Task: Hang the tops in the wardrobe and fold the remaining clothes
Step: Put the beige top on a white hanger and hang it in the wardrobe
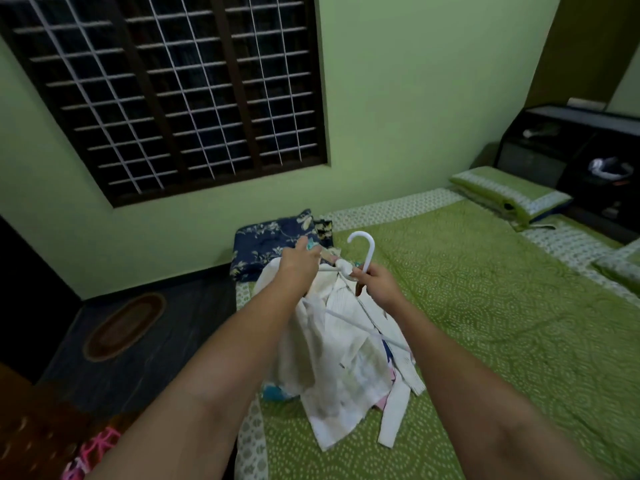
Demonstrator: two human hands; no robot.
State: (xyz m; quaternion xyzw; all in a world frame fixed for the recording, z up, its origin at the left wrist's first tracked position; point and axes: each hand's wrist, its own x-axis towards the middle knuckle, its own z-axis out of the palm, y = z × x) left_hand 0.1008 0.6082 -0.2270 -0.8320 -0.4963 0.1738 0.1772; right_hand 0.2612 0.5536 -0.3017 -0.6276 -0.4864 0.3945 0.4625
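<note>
Both hands are busy getting a white top (332,341) onto a white hanger (362,258), held up over the near left corner of the bed (485,306). The right hand (375,282) has its fingers curled round the hanger's neck just below the hook, which points up and away. The left hand (299,263) is at the hanger's left shoulder, its fingers closed on the cloth there as far as I can tell, though the fingertips are partly hidden. The top hangs bunched below the hands, its lower hem and a loose strip of cloth resting on the green bedspread near the bed's front edge, over a few other clothes (277,393) whose coloured edges peek out beneath it. The hanger's long bar slants down to the right and shows bare across the cloth, so I judge the right shoulder of the top is not yet seated. To do this step well, the right hand should keep the neck steady and level while the left pulls the shoulder seam fully over the hanger's end, then the same is needed on the other side, with the collar centred at the hook. Lifting higher would take the weight off the bed and let the cloth fall straight. Beyond them a folded dark blue flowered cloth (273,244) lies at the bed's far left corner.
</note>
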